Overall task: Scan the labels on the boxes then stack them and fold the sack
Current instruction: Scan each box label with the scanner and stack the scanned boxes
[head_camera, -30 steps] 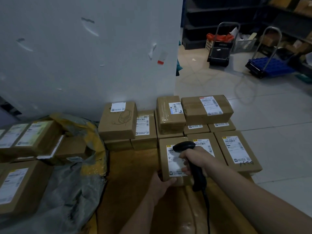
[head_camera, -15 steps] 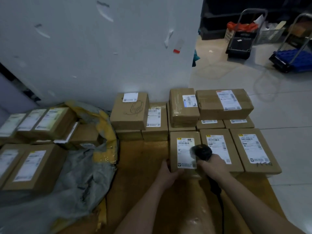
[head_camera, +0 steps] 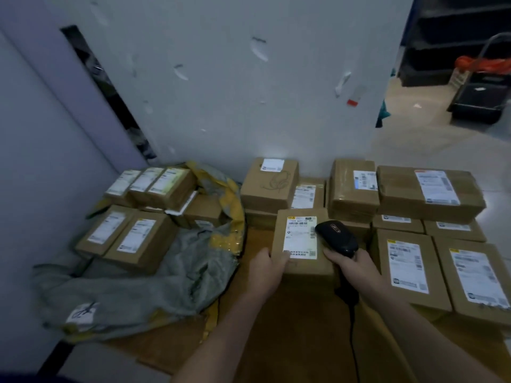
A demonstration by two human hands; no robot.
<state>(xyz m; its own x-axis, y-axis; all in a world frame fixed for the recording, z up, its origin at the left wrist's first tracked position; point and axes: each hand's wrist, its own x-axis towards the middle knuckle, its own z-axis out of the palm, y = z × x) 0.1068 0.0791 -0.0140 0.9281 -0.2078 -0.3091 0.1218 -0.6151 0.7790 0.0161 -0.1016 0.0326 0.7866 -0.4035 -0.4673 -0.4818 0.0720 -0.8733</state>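
Left hand (head_camera: 266,268) has the near left corner of a small box (head_camera: 300,268) pinched, thumb on top by its white label (head_camera: 298,236). Right hand (head_camera: 352,268) is wrapped round the grip of a black scanner (head_camera: 336,239), head right at the label's right edge. From where I'm watching, the box sits over the brown cardboard sheet (head_camera: 290,327), and I can't tell if it's resting or lifted. A grey and yellow sack (head_camera: 143,280) lies crumpled to the left, holding labelled boxes (head_camera: 138,241). More stacked boxes (head_camera: 403,261) run right and back to the white wall (head_camera: 235,92). A trolley (head_camera: 481,98) is way off, far right.
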